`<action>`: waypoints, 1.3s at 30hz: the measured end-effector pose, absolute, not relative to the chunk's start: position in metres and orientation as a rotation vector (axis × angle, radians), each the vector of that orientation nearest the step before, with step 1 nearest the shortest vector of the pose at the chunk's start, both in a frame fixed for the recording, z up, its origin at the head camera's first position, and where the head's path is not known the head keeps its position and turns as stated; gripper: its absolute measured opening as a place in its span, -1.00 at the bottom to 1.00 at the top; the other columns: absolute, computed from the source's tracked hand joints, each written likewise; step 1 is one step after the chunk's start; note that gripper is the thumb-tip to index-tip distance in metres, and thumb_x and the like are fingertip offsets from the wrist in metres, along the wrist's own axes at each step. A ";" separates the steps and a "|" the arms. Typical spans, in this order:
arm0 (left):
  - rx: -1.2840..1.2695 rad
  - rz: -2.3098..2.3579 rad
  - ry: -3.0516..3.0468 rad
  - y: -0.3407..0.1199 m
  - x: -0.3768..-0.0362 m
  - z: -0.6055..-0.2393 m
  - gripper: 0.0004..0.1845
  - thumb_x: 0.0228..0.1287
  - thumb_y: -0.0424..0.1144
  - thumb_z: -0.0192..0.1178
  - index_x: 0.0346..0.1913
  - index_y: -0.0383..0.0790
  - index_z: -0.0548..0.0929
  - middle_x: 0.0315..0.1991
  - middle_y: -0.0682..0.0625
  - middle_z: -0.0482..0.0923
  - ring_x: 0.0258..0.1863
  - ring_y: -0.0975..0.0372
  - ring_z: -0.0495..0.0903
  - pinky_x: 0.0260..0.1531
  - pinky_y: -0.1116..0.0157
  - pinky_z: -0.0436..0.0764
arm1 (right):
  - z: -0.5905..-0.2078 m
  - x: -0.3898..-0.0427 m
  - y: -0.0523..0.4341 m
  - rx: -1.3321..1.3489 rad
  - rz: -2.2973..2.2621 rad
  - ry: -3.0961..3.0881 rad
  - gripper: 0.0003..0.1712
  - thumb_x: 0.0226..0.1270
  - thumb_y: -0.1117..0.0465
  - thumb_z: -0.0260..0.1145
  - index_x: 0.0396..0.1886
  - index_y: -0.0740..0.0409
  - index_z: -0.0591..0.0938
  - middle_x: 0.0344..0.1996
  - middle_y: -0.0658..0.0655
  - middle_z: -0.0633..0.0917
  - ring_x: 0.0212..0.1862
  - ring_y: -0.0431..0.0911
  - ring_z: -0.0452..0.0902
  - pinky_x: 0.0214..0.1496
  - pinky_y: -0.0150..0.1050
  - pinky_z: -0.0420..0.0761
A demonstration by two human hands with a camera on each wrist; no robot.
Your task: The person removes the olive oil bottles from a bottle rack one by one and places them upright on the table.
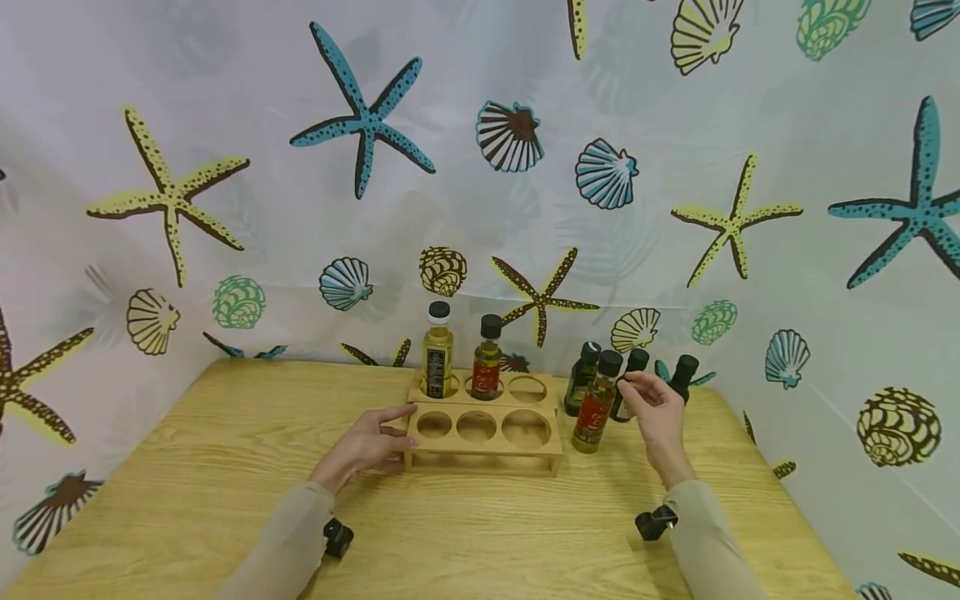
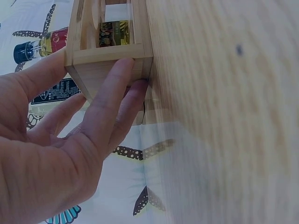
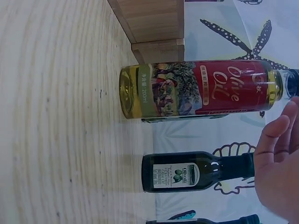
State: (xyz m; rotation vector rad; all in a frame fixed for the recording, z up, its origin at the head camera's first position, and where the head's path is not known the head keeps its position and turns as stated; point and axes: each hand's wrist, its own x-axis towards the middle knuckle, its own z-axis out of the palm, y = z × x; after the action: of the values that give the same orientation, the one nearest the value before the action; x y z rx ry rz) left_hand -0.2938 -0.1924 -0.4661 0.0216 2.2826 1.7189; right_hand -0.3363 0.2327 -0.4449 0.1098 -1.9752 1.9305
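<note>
My left hand (image 1: 367, 446) rests against the left end of a two-tier wooden bottle rack (image 1: 483, 408). In the left wrist view its extended fingers touch the rack's end panel (image 2: 103, 70). A tall oil bottle (image 1: 438, 354) and a red-labelled oil bottle (image 1: 487, 362) stand in the back row. Right of the rack, another red-labelled olive oil bottle (image 1: 592, 412) stands upright on the table. My right hand (image 1: 656, 412) is beside its black cap, fingers loosely bent; in the right wrist view the fingertips are at the cap (image 3: 293, 83), partly cut off by the frame edge.
Behind the red-labelled bottle stand several dark green bottles, among them a left one (image 1: 581, 383), a white-labelled one (image 3: 177, 171) and a right one (image 1: 682, 375) partly behind my hand. The wooden table (image 1: 247, 467) meets a shell-and-starfish-patterned curtain (image 1: 450, 208) at its back and sides.
</note>
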 end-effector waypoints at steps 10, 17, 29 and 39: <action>0.010 1.715 2.285 -0.192 -0.293 -0.465 -0.28 0.34 -0.30 0.25 0.51 -0.08 0.24 0.33 -0.46 0.30 0.20 -0.15 0.52 -0.09 0.02 0.71 | -0.440 -0.328 0.223 0.201 1.914 -2.089 -0.65 0.35 0.17 0.35 -0.05 0.38 0.64 -0.49 -0.13 0.71 -0.48 -0.16 0.61 -0.42 -0.37 0.63; -0.008 1.709 2.279 -0.193 -0.294 -0.465 -0.28 0.34 -0.28 0.26 0.51 -0.04 0.24 0.34 -0.46 0.28 0.18 -0.13 0.54 -0.08 0.03 0.71 | -0.444 -0.325 0.210 0.276 1.949 -2.120 -0.62 0.37 0.15 0.33 -0.06 0.43 0.64 -0.51 -0.10 0.75 -0.50 -0.12 0.66 -0.44 -0.26 0.67; -0.005 1.716 2.262 -0.192 -0.295 -0.464 -0.28 0.35 -0.32 0.24 0.52 -0.05 0.23 0.36 -0.47 0.25 0.24 -0.17 0.48 -0.07 0.02 0.70 | -0.448 -0.323 0.193 0.417 2.088 -2.031 -0.66 0.36 0.15 0.34 -0.10 0.38 0.66 -0.50 0.06 0.77 -0.51 -0.09 0.70 -0.47 -0.24 0.72; -0.004 1.729 2.274 -0.194 -0.296 -0.468 -0.28 0.33 -0.30 0.27 0.50 -0.03 0.26 0.35 -0.46 0.28 0.19 -0.13 0.54 -0.10 0.05 0.72 | -0.450 -0.325 0.166 0.536 2.075 -2.124 -0.70 0.41 0.18 0.29 -0.11 0.38 0.65 -0.46 0.12 0.75 -0.49 -0.17 0.68 -0.42 -0.21 0.73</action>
State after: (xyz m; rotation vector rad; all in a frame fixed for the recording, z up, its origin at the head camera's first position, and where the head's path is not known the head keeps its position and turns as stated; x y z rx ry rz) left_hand -0.2959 -0.1936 -0.4683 -0.0038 2.2741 1.7290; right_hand -0.3248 0.1656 -0.4496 0.5356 -2.1235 2.0754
